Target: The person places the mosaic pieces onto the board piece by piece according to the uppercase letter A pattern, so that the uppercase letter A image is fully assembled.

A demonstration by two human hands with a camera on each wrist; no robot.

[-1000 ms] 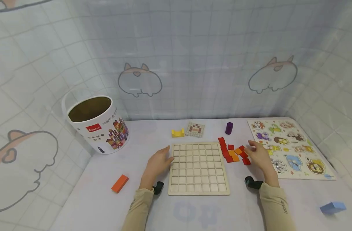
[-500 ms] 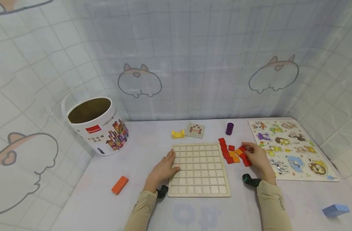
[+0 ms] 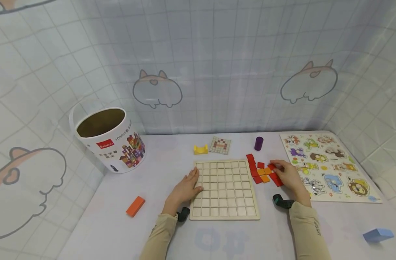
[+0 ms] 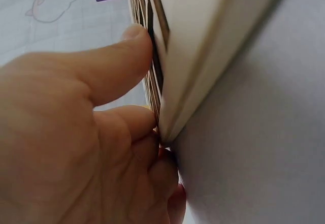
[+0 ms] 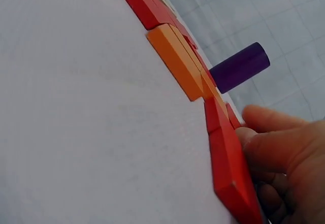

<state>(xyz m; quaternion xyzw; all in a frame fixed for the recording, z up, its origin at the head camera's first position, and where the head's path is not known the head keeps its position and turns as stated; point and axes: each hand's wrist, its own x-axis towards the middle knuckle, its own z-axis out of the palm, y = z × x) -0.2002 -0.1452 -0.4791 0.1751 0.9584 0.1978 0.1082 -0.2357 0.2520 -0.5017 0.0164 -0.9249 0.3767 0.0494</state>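
Observation:
My left hand (image 3: 186, 186) lies along the left edge of a square wooden grid board (image 3: 224, 190), its fingertips and thumb touching the frame; in the left wrist view the thumb (image 4: 124, 56) presses near the rim. To the board's right, red tiles (image 3: 251, 165) form a column, with orange tiles (image 3: 265, 178) beside them. My right hand (image 3: 288, 177) reaches over the rightmost red tiles (image 3: 275, 179), thumb and index finger apart in the head view. In the right wrist view the thumb touches a red tile (image 5: 226, 158) lying flat; the other fingers are partly hidden.
A small pattern card (image 3: 220, 145), a yellow arch block (image 3: 200, 149) and a purple cylinder (image 3: 258, 143) lie behind the board. An animal puzzle board (image 3: 331, 168) lies at right, a blue block (image 3: 378, 235) nearer. At left are a white bucket (image 3: 111, 144) and an orange block (image 3: 135, 206).
My left hand has moved right onto the board's edge. My right hand has moved left and down to the tiles, and the rightmost red tiles now lie in a straighter row.

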